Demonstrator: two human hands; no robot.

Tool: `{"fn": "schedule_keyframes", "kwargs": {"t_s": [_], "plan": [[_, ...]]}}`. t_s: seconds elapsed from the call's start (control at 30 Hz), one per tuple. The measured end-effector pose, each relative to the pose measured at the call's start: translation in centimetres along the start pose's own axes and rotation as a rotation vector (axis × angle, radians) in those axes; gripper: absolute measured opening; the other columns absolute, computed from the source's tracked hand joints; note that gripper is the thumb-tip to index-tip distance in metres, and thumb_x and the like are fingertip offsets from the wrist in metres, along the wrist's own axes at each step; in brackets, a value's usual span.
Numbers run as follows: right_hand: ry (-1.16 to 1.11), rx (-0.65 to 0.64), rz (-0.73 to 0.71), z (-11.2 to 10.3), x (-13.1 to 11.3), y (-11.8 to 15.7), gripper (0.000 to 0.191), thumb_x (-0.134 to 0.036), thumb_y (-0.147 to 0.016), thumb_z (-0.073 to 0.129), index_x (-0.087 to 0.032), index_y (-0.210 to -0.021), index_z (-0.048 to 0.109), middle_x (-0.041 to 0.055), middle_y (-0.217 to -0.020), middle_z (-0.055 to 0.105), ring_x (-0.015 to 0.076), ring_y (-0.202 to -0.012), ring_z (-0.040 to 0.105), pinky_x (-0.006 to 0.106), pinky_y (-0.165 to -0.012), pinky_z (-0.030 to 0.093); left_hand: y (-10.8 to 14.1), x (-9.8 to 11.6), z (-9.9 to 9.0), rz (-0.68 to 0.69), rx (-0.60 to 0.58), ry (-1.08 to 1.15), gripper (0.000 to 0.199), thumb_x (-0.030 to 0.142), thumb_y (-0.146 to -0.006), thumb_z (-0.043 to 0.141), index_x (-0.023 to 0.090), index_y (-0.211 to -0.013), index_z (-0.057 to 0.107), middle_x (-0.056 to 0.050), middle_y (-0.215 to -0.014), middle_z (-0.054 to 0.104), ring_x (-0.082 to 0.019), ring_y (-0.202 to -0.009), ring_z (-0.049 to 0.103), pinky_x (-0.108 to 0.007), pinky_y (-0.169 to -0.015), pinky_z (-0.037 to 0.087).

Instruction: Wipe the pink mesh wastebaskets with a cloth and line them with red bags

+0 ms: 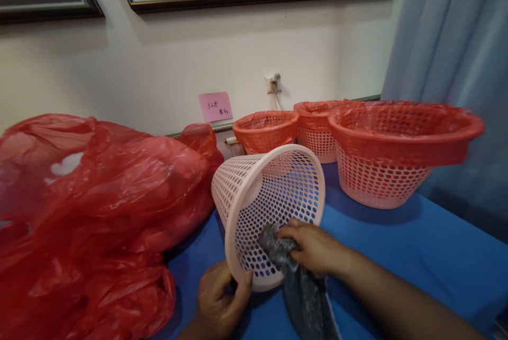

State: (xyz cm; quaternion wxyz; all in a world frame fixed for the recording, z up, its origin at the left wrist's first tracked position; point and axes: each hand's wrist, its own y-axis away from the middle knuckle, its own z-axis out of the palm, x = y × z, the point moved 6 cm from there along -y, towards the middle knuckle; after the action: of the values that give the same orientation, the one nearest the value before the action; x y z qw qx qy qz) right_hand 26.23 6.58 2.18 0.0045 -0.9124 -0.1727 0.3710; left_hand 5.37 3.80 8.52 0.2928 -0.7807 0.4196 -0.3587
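Observation:
A pale pink perforated wastebasket [243, 178] lies tilted on its side, its mouth turned toward me. My left hand [222, 295] grips the lower left of its rim, the thumb on the inner side. Just inside the mouth, my right hand [311, 245] is closed on a dark grey cloth [304, 297]. The bunched part of that cloth meets the basket's inner wall, while the rest hangs down over the rim toward the front of the table.
Red plastic bags [99, 197] fill the left side of the blue table [381, 245]. Three pink baskets lined with red bags, the largest basket [381, 181] at right, stand behind. A pink note [215, 106] and a wall socket [273, 84] are on the wall; a blue curtain [460, 75] hangs right.

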Motion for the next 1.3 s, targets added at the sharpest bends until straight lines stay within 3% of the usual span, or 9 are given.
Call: {"fn": "schedule_keyframes", "kwargs": {"t_s": [0.13,0.23,0.33,0.47,0.6,0.7,0.8,1.0,1.3], "plan": [[0.373,0.208,0.32,-4.1,2.6,0.5,0.047,-0.006,-0.087,0.05,-0.023,-0.127,0.069,0.0117,-0.116,0.063,0.025,-0.104,0.066,0.034,-0.089,0.049,-0.2,0.5,0.5,0.019,-0.036,0.016,0.035,0.019,-0.099,0.057,0.018,-0.063,0.058,0.002,-0.051,0.058,-0.01,-0.043,0.055,-0.02,-0.046,0.04],[0.426,0.315,0.344,-4.8,2.3,0.5,0.044,-0.014,-0.094,0.05,-0.022,-0.135,0.065,0.0155,-0.127,0.061,0.03,-0.115,0.062,0.04,-0.097,0.049,-0.4,0.5,0.4,0.001,-0.016,0.009,0.035,0.018,-0.098,0.058,0.018,-0.063,0.057,0.003,-0.051,0.056,-0.009,-0.043,0.053,-0.019,-0.045,0.039],[0.371,0.225,0.253,-2.5,1.5,0.1,0.05,-0.025,-0.091,0.066,-0.022,-0.141,0.062,0.0169,-0.14,0.056,0.0347,-0.127,0.055,0.046,-0.109,0.045,-0.3,0.3,0.3,-0.022,-0.011,0.001,0.034,0.018,-0.098,0.059,0.017,-0.063,0.057,0.004,-0.052,0.054,-0.008,-0.043,0.052,-0.018,-0.046,0.04],[0.069,0.079,0.046,0.8,0.1,-0.4,0.05,-0.012,-0.086,0.065,-0.024,-0.134,0.067,0.0112,-0.131,0.06,0.0269,-0.122,0.059,0.04,-0.108,0.046,0.6,-0.7,0.1,-0.079,0.019,-0.002,0.03,0.021,-0.099,0.059,0.017,-0.069,0.062,0.003,-0.055,0.057,-0.01,-0.045,0.054,-0.019,-0.048,0.044],[-0.427,0.004,-0.169,2.2,-1.6,-0.6,0.05,-0.017,-0.075,0.079,-0.025,-0.125,0.07,0.0038,-0.119,0.066,0.0206,-0.108,0.064,0.035,-0.099,0.051,1.9,-1.9,0.1,-0.097,0.075,-0.003,0.026,0.021,-0.1,0.058,0.016,-0.076,0.067,0.003,-0.056,0.059,-0.01,-0.044,0.054,-0.02,-0.047,0.044],[-0.553,-0.058,-0.235,2.4,-2.0,-0.6,0.055,-0.022,-0.073,0.083,-0.025,-0.126,0.069,0.0024,-0.118,0.067,0.02,-0.108,0.064,0.034,-0.098,0.051,2.1,-2.0,0.2,-0.071,0.075,-0.012,0.029,0.022,-0.1,0.058,0.016,-0.073,0.067,0.001,-0.056,0.061,-0.011,-0.043,0.055,-0.02,-0.046,0.043],[-0.244,-0.074,-0.142,1.9,-0.8,-0.7,0.052,-0.008,-0.071,0.071,-0.025,-0.12,0.072,0.0026,-0.114,0.065,0.0205,-0.107,0.063,0.033,-0.098,0.05,1.4,-1.4,0.2,-0.044,0.056,-0.029,0.032,0.022,-0.099,0.059,0.016,-0.068,0.065,0.001,-0.053,0.061,-0.011,-0.042,0.056,-0.02,-0.046,0.043],[0.305,0.175,0.197,-2.3,2.4,-0.3,0.05,-0.001,-0.085,0.043,-0.02,-0.12,0.074,0.0155,-0.123,0.061,0.0304,-0.117,0.058,0.043,-0.102,0.045,0.2,-0.5,0.0,-0.034,0.035,-0.038,0.038,0.025,-0.099,0.06,0.017,-0.062,0.063,0.002,-0.05,0.059,-0.01,-0.041,0.055,-0.02,-0.045,0.042],[-0.352,-0.27,-0.247,1.1,-0.9,-0.1,0.046,-0.005,-0.063,0.072,-0.025,-0.103,0.08,-0.0015,-0.107,0.061,0.0153,-0.1,0.062,0.023,-0.09,0.05,2.3,-3.8,-1.0,-0.248,0.151,0.021,0.035,0.032,-0.1,0.061,0.016,-0.069,0.069,0.002,-0.053,0.06,-0.011,-0.045,0.053,-0.021,-0.049,0.042]]}}
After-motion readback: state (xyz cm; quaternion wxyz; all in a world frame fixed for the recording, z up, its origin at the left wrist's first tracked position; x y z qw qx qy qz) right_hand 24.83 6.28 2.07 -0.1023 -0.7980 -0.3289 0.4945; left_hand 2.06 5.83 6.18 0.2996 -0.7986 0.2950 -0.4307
